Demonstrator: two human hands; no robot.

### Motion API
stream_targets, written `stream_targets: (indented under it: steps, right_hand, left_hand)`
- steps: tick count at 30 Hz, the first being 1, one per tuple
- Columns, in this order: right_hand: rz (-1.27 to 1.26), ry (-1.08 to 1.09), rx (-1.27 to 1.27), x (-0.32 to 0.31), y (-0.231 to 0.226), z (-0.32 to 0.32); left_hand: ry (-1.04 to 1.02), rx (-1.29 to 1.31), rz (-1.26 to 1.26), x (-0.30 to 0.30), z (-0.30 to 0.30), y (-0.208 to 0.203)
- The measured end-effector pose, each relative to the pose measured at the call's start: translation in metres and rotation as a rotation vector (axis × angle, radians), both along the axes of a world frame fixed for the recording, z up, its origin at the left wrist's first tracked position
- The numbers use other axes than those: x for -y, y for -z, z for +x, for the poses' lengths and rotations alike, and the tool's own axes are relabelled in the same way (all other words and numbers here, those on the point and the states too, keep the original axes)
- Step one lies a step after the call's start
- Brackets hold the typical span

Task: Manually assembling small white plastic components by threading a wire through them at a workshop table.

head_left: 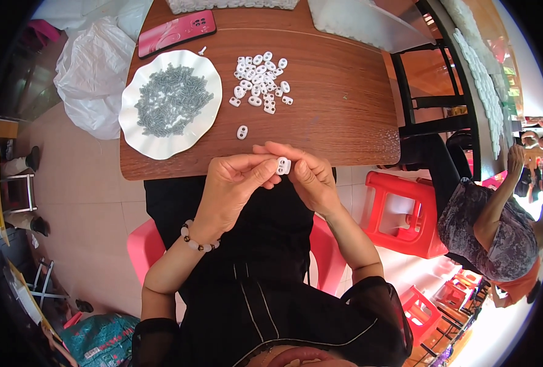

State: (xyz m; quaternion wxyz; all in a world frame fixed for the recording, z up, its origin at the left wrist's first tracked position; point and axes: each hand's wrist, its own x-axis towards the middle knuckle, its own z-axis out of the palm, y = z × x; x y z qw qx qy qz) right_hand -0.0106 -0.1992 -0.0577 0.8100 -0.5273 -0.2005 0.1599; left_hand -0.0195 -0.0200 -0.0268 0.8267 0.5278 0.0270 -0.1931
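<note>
My left hand (pixel 238 177) pinches a small white two-hole cord lock (pixel 283 166) between thumb and fingers, just past the table's near edge. Around the same piece my right hand (pixel 313 181) is closed, its forefinger reaching over the far side and its thumb bent beside it. Whether a smaller part sits between the right fingertips is hidden. A single white cord lock (pixel 242 132) lies on the table ahead of my hands. Farther back is a loose pile of white cord locks (pixel 259 76). The scalloped white plate (pixel 132 136) on the left bears a heap of tiny grey springs (pixel 172 98).
A pink phone (pixel 176 33) lies behind the plate on the brown wooden table (pixel 338 116). A whitish tray or board (pixel 369 27) stands at the far right. Red stools (pixel 406 214) and another person (pixel 491 226) are at right; a white plastic bag (pixel 94 76) hangs left.
</note>
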Motion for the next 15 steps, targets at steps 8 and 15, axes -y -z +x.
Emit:
stream_targets:
  steps: [8,15]
  right_hand:
    - [-0.194,0.145,0.059,0.005,-0.027,-0.003]
    - [-0.505,0.311,0.273,0.004,-0.046,0.019]
  left_hand:
    - [-0.021,-0.047,-0.035,0.007,0.002,0.003]
    - [-0.054,-0.056,-0.082,0.001,0.007,0.006]
